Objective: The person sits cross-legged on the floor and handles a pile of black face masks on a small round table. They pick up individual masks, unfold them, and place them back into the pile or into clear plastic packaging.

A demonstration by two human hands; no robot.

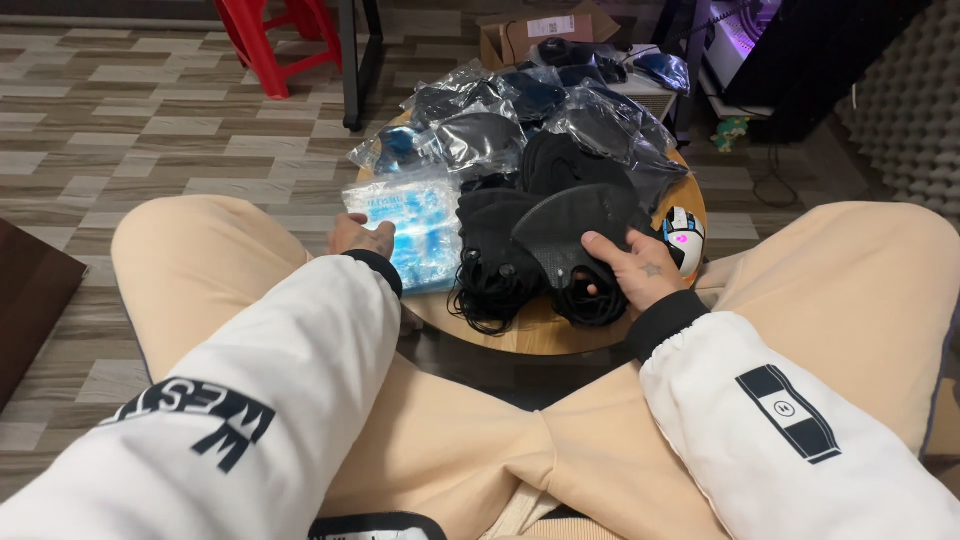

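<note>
- Head camera looks down on a round wooden table [540,335] between the person's knees.
- Right hand [630,268] pinches a black face mask [575,225] at the table's near side, thumb on top.
- Left hand [362,238] rests on a pack of blue masks [418,225] at the table's left edge; how far its fingers curl cannot be told.
- Clear bags of dark masks [540,120] crowd the table's far half.
- A white mouse [684,238] sits at its right edge, partly hidden behind the right hand.
- A red stool [275,40] beyond the table is cut off.
</note>
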